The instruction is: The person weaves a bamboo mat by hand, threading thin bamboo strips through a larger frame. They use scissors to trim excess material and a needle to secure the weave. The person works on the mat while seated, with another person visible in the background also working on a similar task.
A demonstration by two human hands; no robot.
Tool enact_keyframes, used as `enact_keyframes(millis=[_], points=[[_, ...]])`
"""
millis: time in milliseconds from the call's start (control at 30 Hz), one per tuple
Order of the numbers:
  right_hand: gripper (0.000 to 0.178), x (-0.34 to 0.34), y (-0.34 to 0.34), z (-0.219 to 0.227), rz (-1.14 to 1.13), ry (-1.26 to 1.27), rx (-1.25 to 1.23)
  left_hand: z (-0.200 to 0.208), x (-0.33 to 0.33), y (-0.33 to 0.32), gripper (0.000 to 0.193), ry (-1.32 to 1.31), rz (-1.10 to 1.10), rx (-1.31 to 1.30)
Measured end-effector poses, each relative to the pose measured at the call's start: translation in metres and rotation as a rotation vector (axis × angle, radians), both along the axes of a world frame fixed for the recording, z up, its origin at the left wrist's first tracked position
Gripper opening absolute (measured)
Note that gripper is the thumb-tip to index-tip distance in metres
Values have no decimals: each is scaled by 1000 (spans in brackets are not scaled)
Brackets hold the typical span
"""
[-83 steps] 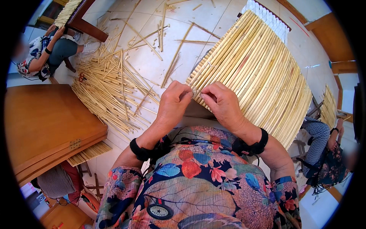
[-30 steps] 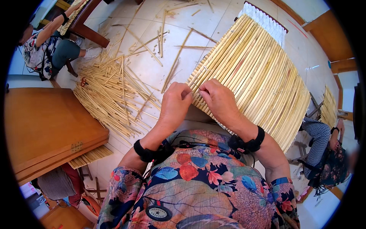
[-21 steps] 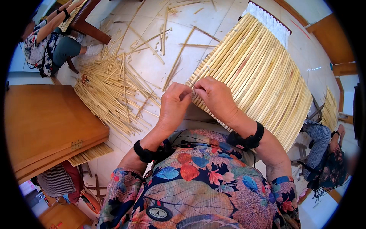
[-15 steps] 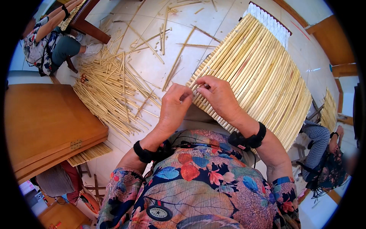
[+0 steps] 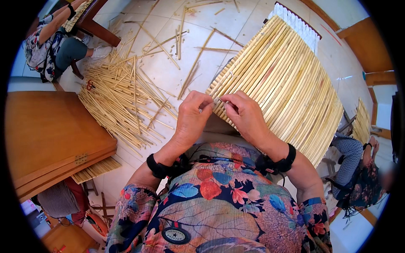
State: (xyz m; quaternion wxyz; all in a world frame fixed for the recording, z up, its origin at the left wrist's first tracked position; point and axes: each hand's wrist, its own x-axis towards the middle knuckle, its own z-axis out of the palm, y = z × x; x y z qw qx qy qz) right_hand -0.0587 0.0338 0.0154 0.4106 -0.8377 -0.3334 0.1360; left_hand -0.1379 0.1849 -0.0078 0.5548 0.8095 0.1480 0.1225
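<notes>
A mat of straw-coloured reed stalks (image 5: pixel 274 80), laid side by side and bound across, slopes away from me to the upper right. Both hands are at its near left corner. My left hand (image 5: pixel 194 111) is closed in a pinch just off the corner, and what its fingertips hold is too small to make out. Close beside it, my right hand (image 5: pixel 244 111) pinches at the mat's edge with thumb and forefinger. Whatever lies between those fingers is also too small to name. White strips (image 5: pixel 297 27) hang along the mat's far end.
Loose reed stalks (image 5: pixel 122 101) lie heaped on the tiled floor at left, with red-handled scissors (image 5: pixel 90 85) on them. A brown wooden table (image 5: pixel 55 135) stands at the left. One person (image 5: pixel 55 50) sits at upper left, another (image 5: pixel 358 168) at right beside a smaller mat (image 5: pixel 362 122).
My right hand has turned and drawn its fingers in closer, a little to the right along the edge. My left hand has hardly moved.
</notes>
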Motion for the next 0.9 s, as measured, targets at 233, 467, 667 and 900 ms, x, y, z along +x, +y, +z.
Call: enact_keyframes(millis=[233,467,667,900], points=[[21,5,3,-3,43,-11,-64,-5,-1,-1,9,-50,19,11],[23,11,6,-1,118,19,-76,-4,-1,0,11,-63,-4,73],[26,13,13,0,149,53,-103,-5,-2,3,13,-101,-4,166],[26,18,16,5,146,124,-105,-14,0,2,17,-202,32,291]])
